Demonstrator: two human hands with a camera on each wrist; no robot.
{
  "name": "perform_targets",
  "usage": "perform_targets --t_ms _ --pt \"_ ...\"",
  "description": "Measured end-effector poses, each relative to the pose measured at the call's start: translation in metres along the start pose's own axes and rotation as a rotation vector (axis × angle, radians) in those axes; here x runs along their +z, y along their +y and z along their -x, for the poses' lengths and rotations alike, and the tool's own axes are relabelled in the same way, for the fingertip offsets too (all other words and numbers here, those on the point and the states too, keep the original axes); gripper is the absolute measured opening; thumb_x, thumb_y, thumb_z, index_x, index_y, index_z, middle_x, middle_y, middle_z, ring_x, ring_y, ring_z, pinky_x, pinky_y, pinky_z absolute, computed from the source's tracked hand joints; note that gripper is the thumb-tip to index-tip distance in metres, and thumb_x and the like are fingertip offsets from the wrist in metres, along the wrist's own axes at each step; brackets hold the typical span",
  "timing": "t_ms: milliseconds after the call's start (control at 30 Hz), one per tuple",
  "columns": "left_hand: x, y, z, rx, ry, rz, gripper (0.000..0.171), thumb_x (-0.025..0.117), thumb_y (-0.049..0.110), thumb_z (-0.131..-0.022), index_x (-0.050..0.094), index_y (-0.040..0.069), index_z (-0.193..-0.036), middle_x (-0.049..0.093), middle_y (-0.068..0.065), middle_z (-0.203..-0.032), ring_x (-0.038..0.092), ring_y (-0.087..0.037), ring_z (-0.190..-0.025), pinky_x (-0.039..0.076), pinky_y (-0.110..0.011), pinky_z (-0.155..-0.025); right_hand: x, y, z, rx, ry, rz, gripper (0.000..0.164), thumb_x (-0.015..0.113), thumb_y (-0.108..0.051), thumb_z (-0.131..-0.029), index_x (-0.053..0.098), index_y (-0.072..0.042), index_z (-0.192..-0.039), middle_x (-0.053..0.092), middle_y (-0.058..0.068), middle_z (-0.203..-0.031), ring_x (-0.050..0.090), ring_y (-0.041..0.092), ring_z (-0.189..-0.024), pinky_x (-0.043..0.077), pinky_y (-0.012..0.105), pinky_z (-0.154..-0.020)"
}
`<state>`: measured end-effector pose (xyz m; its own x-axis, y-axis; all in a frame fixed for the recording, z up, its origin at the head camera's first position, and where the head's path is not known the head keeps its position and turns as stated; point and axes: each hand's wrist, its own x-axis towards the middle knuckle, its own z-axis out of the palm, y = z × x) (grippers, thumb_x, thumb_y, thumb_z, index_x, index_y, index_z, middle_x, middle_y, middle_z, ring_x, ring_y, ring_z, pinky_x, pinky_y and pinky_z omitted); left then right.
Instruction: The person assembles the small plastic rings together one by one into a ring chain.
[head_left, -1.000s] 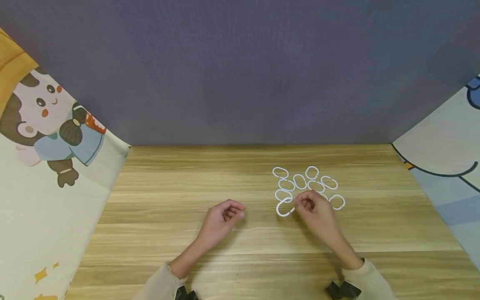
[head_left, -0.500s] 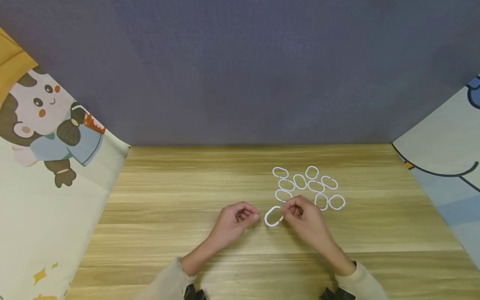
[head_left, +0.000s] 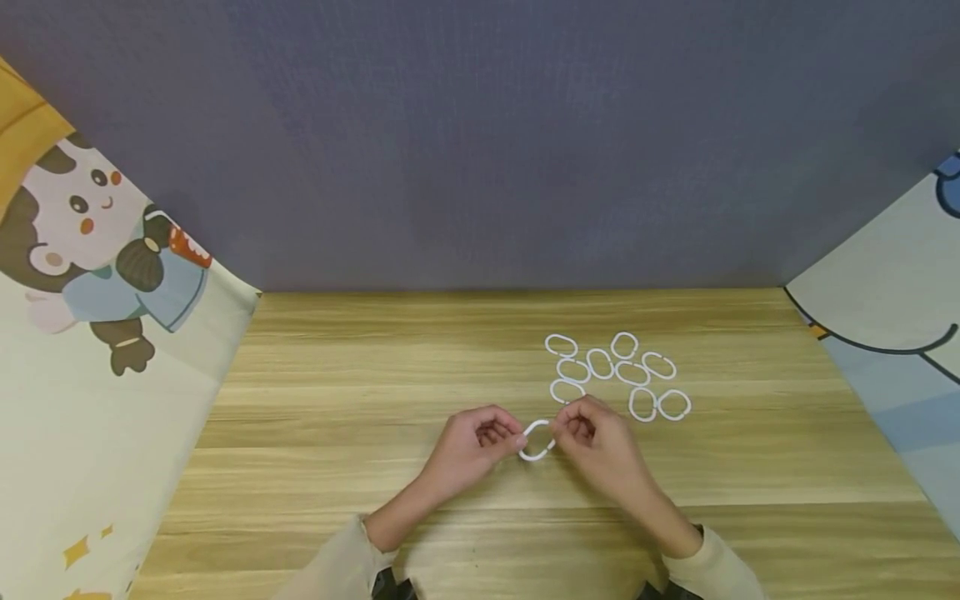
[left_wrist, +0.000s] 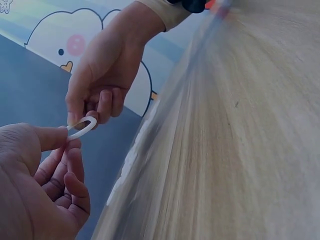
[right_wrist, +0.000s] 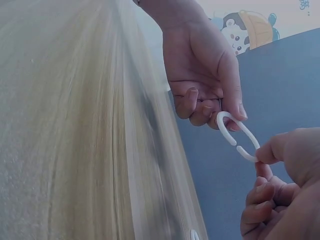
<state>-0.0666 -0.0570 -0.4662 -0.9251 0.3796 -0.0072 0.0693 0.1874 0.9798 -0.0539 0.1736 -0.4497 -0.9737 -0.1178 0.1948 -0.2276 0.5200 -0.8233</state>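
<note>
Between both hands, a white oval plastic ring with a small gap in its side (head_left: 534, 459) is held up over the table. My left hand (head_left: 476, 443) pinches its left end between thumb and forefinger, the other fingers curled in. At the opposite end, the right hand (head_left: 598, 442) pinches it with thumb and fingertips. Seen from the left wrist, the ring (left_wrist: 85, 131) spans the short space between the two hands. The right wrist view shows the ring's gap on one long side of the ring (right_wrist: 249, 133).
Several similar white rings lie in a loose cluster on the wooden table (head_left: 360, 358), beyond and right of the hands; one ring (head_left: 673, 418) is at the cluster's right. A grey-blue panel (head_left: 480, 150) rises at the back, with cartoon-printed panels (head_left: 135, 333) at the sides.
The right hand has carried the ring leftward and nearer, away from the cluster. The left hand has moved right and now takes hold of the ring's left end.
</note>
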Motion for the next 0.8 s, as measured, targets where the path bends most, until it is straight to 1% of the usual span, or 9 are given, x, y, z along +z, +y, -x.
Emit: perform_targets --t_ms 167,333,433,567,800 --pt "-0.001 -0.001 0.001 0.015 0.009 -0.006 0.010 0.084 0.010 -0.098 0.079 0.002 -0.102 0.078 -0.004 -0.092 0.068 -0.008 -0.080 0.057 -0.021 -0.074 0.000 0.000 0.001 -0.047 -0.002 -0.018 0.019 0.082 0.008 -0.091 0.075 -0.009 -0.092 0.062 -0.005 -0.083 0.054 0.004 -0.071 0.048 0.021 -0.059" --pt "-0.003 -0.003 0.001 0.016 0.040 0.012 0.009 0.082 0.006 -0.099 0.078 -0.001 -0.102 0.077 -0.006 -0.092 0.067 -0.007 -0.081 0.058 -0.021 -0.075 -0.004 0.004 -0.003 -0.072 0.013 -0.051 0.014 0.081 0.007 -0.094 0.077 -0.006 -0.095 0.063 -0.004 -0.083 0.054 0.004 -0.071 0.048 0.021 -0.059" --pt "-0.004 -0.005 0.001 0.018 0.056 0.012 0.009 0.081 0.004 -0.099 0.077 -0.003 -0.103 0.076 -0.007 -0.092 0.066 -0.007 -0.081 0.058 -0.020 -0.075 -0.007 0.010 -0.007 -0.065 0.032 -0.055 0.011 0.080 0.007 -0.095 0.078 -0.004 -0.097 0.065 -0.002 -0.083 0.054 0.005 -0.071 0.048 0.020 -0.059" --pt "-0.006 -0.007 0.002 0.018 0.064 0.011 0.008 0.081 0.003 -0.099 0.077 -0.003 -0.103 0.075 -0.007 -0.092 0.066 -0.007 -0.081 0.058 -0.020 -0.075 -0.010 0.021 -0.012 -0.042 0.055 -0.026 0.010 0.081 0.007 -0.095 0.079 -0.003 -0.098 0.066 -0.001 -0.081 0.053 0.006 -0.069 0.047 0.019 -0.059" --pt "-0.009 -0.009 0.003 -0.013 0.095 0.014 0.010 0.081 0.005 -0.099 0.076 -0.002 -0.104 0.074 -0.007 -0.092 0.065 -0.009 -0.079 0.056 -0.020 -0.072 -0.013 0.044 -0.024 -0.005 0.073 0.043 0.013 0.084 0.007 -0.092 0.079 -0.006 -0.094 0.071 0.001 -0.081 0.055 0.006 -0.068 0.047 0.020 -0.060"
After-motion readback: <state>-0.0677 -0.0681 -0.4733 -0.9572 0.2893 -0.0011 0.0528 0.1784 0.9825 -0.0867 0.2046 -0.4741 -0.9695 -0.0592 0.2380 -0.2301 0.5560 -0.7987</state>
